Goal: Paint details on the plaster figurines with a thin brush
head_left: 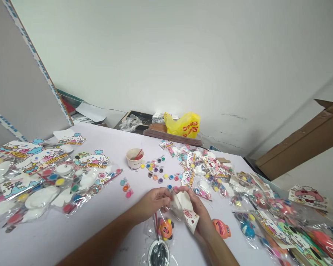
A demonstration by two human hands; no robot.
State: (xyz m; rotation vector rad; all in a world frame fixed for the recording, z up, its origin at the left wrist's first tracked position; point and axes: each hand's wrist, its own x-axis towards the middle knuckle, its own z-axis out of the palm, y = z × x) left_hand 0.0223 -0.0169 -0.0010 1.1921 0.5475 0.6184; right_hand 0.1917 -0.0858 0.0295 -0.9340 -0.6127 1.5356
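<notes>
My left hand (155,202) has its fingers closed on the clear edge of a plastic bag (175,210). Its folded cardboard header card (186,205), white with a printed pattern, is gripped by my right hand (199,214). Just below my hands lies an orange bear figure (165,228) with a red-handled brush (156,223) beside it. Closer to me is a round dark disc with a white rim (158,254), with clear plastic around it. Another orange painted figure (222,228) rests on the table, right of my right wrist.
Bagged painting kits (41,195) cover the left; more bagged kits (199,166) spread over the right. A paper cup (134,159) with a red stick stands mid-table, near small paint pots (155,177) and a three-pot paint strip (125,188). Behind is a yellow bag (184,125).
</notes>
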